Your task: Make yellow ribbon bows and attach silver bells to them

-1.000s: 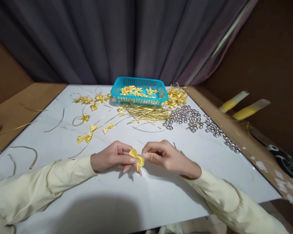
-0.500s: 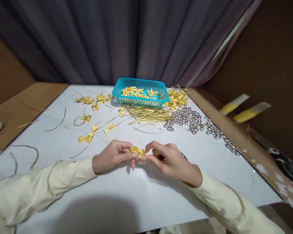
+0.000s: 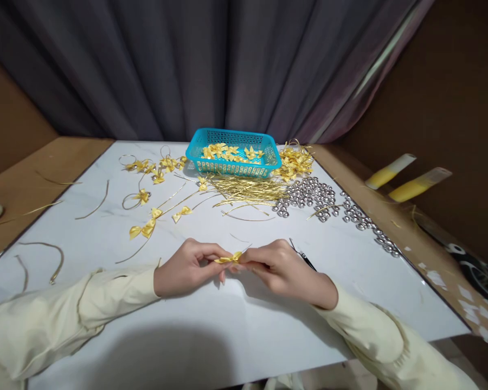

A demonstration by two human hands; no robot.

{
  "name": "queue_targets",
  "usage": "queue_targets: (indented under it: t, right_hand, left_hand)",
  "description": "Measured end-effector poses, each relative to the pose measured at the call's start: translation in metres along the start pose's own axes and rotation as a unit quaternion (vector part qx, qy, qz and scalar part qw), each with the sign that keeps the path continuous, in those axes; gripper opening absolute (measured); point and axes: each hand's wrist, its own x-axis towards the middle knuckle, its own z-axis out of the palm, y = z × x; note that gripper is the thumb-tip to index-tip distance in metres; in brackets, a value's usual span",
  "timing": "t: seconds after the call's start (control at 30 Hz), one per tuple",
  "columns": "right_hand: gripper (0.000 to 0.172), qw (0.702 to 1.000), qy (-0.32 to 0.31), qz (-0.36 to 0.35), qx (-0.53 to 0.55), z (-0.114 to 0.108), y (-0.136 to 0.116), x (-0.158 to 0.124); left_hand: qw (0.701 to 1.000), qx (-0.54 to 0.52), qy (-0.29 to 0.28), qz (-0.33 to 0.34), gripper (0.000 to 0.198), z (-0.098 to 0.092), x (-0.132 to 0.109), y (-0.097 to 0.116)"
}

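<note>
White tabletop (image 3: 211, 336) before you: your left hand (image 3: 183, 268) and right hand (image 3: 282, 268) pinch one yellow bow (image 3: 229, 258) between them, its length lying left-right, equally near both.

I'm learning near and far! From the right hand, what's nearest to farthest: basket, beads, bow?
1. Bow: pinched by the right hand, at centre.
2. Beads: beyond the hand, slightly right.
3. Basket: farthest back, slightly left.
</note>
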Motion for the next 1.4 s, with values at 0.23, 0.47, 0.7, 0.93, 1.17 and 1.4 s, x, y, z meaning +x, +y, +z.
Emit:
queue_targets:
  t: [0.23,0.47,0.7,0.93,1.17,1.4]
  right_hand:
    - [0.026,0.990,0.010,0.118,0.080,-0.003,0.003,0.004]
    - [0.040,0.969,0.011,0.192,0.157,0.002,0.000,0.006]
    - [0.035,0.980,0.006,0.158,0.124,0.001,-0.010,0.008]
    - [0.030,0.985,-0.011,0.112,0.127,0.000,-0.012,0.006]
    - [0.030,0.991,-0.026,0.084,0.102,0.000,-0.012,0.006]
    - [0.031,0.995,-0.036,0.065,0.071,0.003,-0.010,0.004]
  left_hand:
    - [1.000,0.010,0.022,0.008,0.018,0.000,0.001,0.002]
    - [0.998,-0.011,0.052,0.037,0.016,-0.002,0.002,-0.002]
    - [0.991,0.075,0.027,0.106,0.019,-0.002,-0.002,-0.002]
    - [0.970,0.160,0.034,0.178,0.023,-0.004,-0.003,-0.003]
    - [0.960,0.190,0.031,0.206,0.020,-0.002,-0.004,-0.002]
    - [0.953,0.163,0.042,0.253,0.015,0.000,-0.005,-0.005]
